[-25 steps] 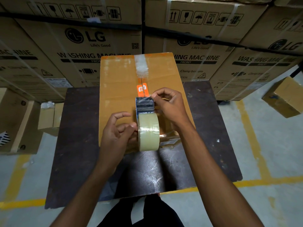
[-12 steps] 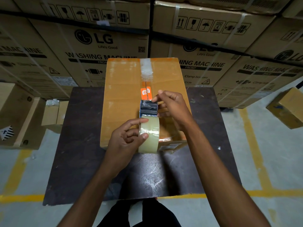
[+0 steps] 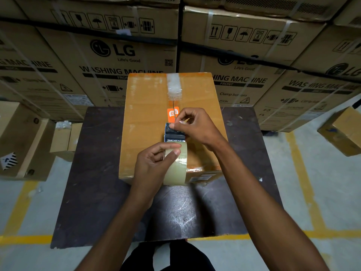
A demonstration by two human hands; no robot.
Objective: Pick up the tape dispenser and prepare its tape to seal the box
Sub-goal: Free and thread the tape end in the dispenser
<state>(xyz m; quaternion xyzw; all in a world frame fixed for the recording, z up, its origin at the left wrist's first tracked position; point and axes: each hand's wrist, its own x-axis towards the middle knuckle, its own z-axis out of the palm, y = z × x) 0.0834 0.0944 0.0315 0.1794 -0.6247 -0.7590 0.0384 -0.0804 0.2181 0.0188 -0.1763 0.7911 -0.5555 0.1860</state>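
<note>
You have the tape dispenser (image 3: 175, 151) lifted over the box (image 3: 148, 122), your left hand (image 3: 154, 163) clamped around its roll. Your right hand (image 3: 192, 126) pinches the tape end at the dispenser's front; pulling out a usable length remains, by my reading.

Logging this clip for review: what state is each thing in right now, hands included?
Tape dispenser: lifted above the box, held in both hands.
Tape roll: mounted upright on the dispenser.
Left hand: shut on the tape roll.
Right hand: fingertips pinching the tape end at the dispenser's front.
Box: flaps closed, centre seam taped only at the far end.
Table: bearing the box.
</note>
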